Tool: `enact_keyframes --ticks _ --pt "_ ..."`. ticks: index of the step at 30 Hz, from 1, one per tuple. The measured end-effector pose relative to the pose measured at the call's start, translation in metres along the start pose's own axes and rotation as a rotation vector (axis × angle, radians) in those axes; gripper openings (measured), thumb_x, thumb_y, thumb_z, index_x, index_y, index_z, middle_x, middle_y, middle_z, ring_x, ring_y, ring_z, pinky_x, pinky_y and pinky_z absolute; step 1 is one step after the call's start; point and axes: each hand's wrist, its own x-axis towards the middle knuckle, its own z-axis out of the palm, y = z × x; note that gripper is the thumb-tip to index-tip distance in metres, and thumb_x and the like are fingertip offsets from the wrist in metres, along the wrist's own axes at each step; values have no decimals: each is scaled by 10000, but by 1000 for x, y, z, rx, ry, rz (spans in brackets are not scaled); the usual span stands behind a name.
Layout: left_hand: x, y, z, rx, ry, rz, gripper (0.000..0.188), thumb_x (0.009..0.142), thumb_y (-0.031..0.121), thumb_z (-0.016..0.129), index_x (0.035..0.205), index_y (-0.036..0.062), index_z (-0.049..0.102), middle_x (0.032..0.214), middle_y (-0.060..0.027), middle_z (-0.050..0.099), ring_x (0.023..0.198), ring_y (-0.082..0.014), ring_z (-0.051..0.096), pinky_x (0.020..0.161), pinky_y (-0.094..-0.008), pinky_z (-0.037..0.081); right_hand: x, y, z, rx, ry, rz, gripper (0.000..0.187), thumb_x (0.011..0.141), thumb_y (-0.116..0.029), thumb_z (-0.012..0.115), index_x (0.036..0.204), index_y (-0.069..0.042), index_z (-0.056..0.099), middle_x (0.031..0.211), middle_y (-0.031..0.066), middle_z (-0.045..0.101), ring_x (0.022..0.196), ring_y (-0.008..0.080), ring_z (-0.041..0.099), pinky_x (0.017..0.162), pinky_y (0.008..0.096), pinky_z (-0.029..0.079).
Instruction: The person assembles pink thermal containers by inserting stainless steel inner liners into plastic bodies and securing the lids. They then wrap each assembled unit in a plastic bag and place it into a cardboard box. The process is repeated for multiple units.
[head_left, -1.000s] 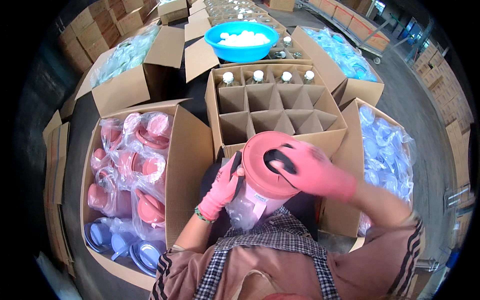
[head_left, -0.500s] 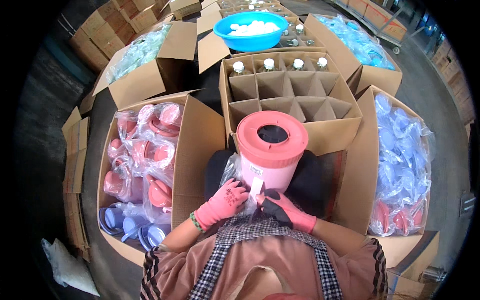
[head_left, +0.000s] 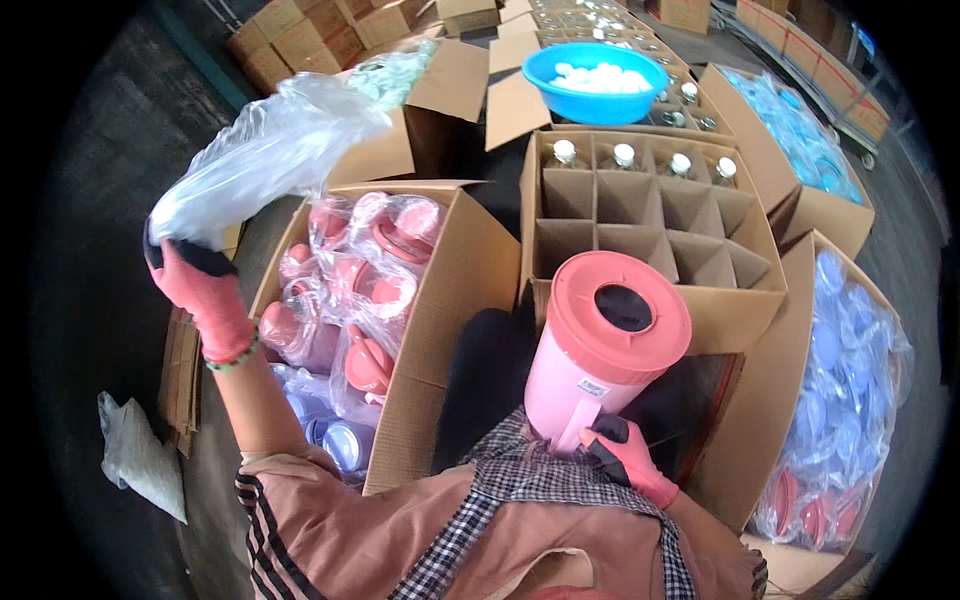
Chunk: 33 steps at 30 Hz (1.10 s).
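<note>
A pink pitcher with a coral lid stands tilted in my lap; the lid has a dark round middle. My right hand, in a pink and black fingerless glove, is closed round its pale handle. Far out to the left, my left hand, gloved alike, grips one end of a clear plastic bag. The bag streams out over a carton and looks limp. Its inside shows nothing I can make out.
Left, a carton holds bagged pink and blue pitchers; another carton stands right. Ahead, a divided carton has white-capped glass bottles in its far row. Behind it sits a blue basin of white caps. A white sack lies on the floor.
My left hand has swung from the pitcher far out to the left, pulling the plastic bag along. My right hand now holds the handle. The whole view has shifted, and the pitcher leans more.
</note>
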Motion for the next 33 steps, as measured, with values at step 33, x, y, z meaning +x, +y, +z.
enact_keyframes --ticks 33 --pt "-161 11 180 -872 -1130 -871 224 815 175 539 1003 53 523 879 -29 557 783 -124 536 706 -240 438 27 -172 -22 -318 283 -1125 446 768 60 489 1191 76 348 1170 165 446 1118 220 417 940 335 336"
